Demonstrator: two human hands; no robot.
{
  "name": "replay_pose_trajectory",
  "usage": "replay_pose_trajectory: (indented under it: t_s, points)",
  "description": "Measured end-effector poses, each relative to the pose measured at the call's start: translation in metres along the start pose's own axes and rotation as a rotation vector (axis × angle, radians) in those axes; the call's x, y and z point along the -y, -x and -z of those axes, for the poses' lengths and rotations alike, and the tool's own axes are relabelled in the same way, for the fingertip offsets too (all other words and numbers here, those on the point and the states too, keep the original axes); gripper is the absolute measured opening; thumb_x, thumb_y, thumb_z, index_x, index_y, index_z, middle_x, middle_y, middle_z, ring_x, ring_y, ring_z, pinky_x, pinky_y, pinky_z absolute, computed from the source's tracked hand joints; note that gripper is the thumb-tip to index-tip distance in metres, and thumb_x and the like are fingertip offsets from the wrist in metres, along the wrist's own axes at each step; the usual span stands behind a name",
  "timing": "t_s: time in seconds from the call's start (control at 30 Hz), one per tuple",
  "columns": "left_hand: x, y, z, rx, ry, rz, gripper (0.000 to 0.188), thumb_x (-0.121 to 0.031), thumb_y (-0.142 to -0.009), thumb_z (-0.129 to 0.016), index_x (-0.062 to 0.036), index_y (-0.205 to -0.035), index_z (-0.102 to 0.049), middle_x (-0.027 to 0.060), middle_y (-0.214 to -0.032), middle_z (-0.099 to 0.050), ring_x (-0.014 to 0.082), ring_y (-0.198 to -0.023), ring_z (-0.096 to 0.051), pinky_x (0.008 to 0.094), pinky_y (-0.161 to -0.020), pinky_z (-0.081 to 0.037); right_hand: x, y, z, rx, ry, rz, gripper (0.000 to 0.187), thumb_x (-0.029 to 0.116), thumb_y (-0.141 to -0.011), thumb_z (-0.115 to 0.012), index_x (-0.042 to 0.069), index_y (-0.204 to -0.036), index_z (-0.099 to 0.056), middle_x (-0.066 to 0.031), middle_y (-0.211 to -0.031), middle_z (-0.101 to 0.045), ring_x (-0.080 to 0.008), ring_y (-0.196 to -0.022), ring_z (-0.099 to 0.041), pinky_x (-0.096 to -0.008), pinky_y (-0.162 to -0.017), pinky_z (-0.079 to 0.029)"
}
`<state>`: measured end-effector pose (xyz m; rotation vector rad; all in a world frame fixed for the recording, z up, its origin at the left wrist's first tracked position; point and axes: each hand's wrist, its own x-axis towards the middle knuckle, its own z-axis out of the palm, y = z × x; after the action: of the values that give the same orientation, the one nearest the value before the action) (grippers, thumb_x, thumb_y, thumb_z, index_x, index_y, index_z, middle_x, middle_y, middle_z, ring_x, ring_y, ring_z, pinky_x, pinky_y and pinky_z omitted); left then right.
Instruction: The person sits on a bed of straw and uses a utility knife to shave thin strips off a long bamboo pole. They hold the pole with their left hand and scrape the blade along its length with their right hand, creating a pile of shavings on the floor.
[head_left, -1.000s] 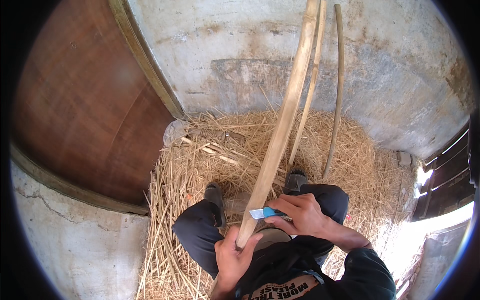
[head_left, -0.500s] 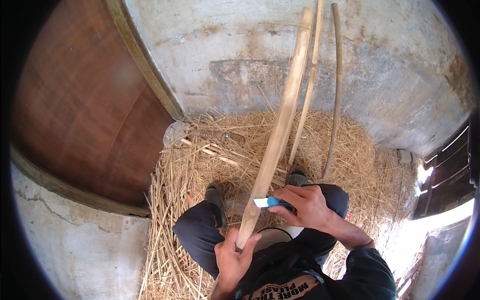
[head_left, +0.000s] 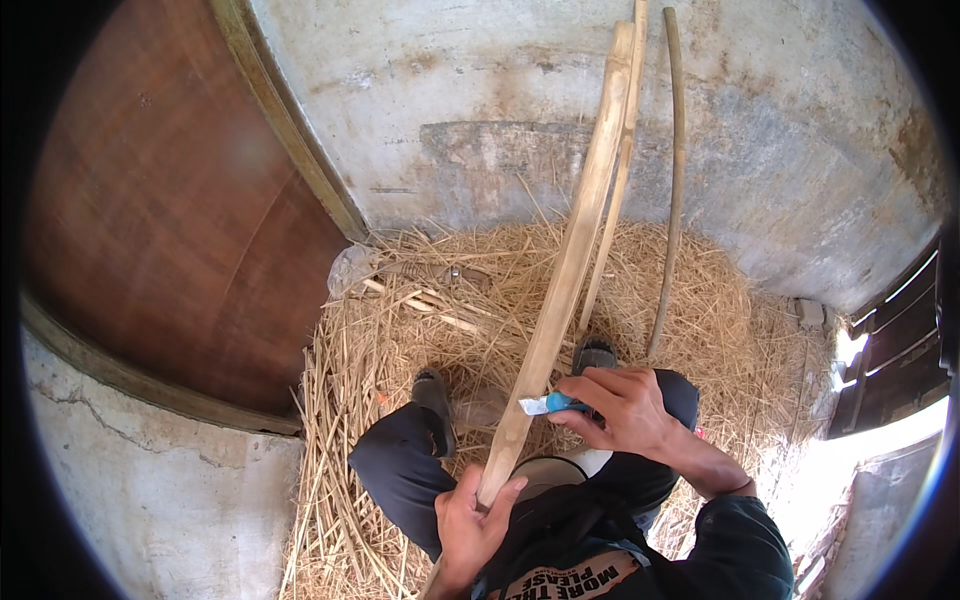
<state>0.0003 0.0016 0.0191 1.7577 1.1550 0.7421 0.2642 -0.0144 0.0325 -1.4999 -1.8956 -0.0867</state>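
Head view: pale bamboo strip (head_left: 565,290) meets a blue-handled knife (head_left: 562,402).
From my remote seat I see the left hand (head_left: 473,530) gripping the strip's nearer part; the right hand (head_left: 632,412), ahead and to its right, clasps the knife, blade laid over the strip. I judge this shaving or scraping; another stroke calls for a steady left hold.

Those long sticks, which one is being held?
The wide flat stick, gripped near its lower end by the left hand. The thin pale stick beside it and the thin darker stick farthest right are in neither hand.
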Motion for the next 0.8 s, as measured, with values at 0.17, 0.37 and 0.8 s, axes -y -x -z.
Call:
replay_pose_trajectory:
  t_s: [0.17,0.37,0.8]
  points:
    - [0.009,0.018,0.004,0.080,0.036,0.053,0.029,-0.022,-0.096,-0.087,-0.0015,-0.094,-0.067,0.0023,-0.056,-0.053,0.0032,-0.051,-0.047,0.0263,-0.047,-0.037,-0.054,-0.014,0.014,-0.343,0.135,-0.334,0.026,0.029,-0.100,-0.076,0.005,-0.108,-0.076,-0.0102,-0.071,-0.065,-0.0287,-0.059,-0.065,-0.0420,-0.054,-0.051]
    - [0.041,0.037,0.015,0.246,0.110,0.115,0.019,-0.015,-0.098,-0.082,0.0001,-0.096,-0.071,-0.0026,-0.064,-0.058,0.0013,-0.061,-0.047,0.0256,-0.054,-0.039,-0.113,-0.016,0.049,-0.383,-0.036,-0.515,0.028,0.030,-0.110,-0.062,0.003,-0.107,-0.070,-0.0063,-0.070,-0.057,-0.0177,-0.062,-0.050,-0.0358,-0.061,-0.042]
    - [0.045,0.000,-0.002,0.160,0.299,0.095,0.012,-0.012,-0.106,-0.071,-0.0015,-0.102,-0.068,-0.0066,-0.061,-0.051,0.0009,-0.052,-0.046,0.0217,-0.048,-0.033,-0.019,-0.013,0.014,-0.018,-0.766,-0.572,0.026,0.017,-0.101,-0.079,0.003,-0.122,-0.072,-0.0002,-0.085,-0.068,-0.0060,-0.076,-0.059,-0.0261,-0.068,-0.048]
